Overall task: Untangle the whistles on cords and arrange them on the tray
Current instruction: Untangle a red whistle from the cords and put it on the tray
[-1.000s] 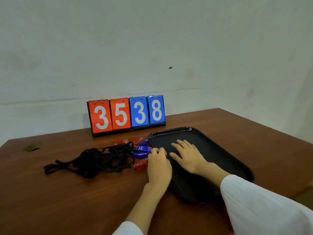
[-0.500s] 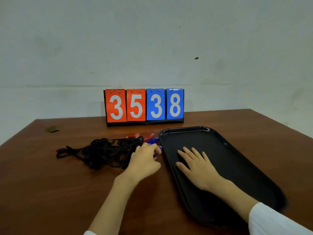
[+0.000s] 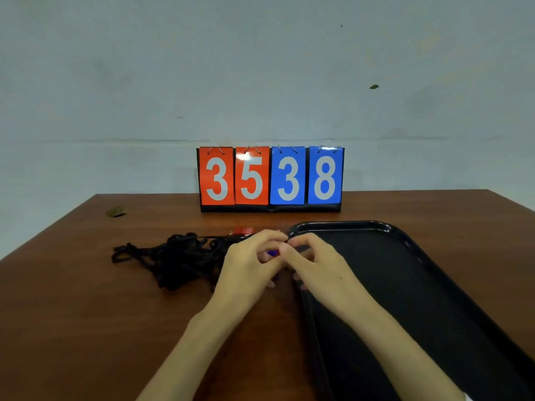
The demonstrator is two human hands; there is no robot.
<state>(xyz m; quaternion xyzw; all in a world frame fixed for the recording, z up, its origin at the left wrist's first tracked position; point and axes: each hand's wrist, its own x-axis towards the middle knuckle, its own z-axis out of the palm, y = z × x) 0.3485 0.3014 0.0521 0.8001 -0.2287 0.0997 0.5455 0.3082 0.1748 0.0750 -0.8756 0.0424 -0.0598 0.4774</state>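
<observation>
Pale wall [image 3: 260, 68], brown wooden table [image 3: 72, 314]. Black plastic tray [image 3: 434, 285] at right, long axis near-to-far. Tangled black cords [image 3: 173, 256] run left-right beside it. My left hand [image 3: 246, 270] and right hand [image 3: 321, 270] pinch blue plastic whistle [image 3: 272, 252] at the tray's left rim; I cannot tell its heading.

Glossy black plastic tray [image 3: 419, 299] on a smooth wood-grain counter [image 3: 86, 328], beside matt black woven cords [image 3: 173, 259]; metal rings [image 3: 220, 150] hold smooth number cards [image 3: 288, 175].

Tangled black cords [image 3: 173, 256] lie on the worktop [image 3: 86, 314] left of the black tray [image 3: 347, 224], with a red whistle [image 3: 243, 230] behind and a blue whistle [image 3: 272, 252] mostly hidden.
</observation>
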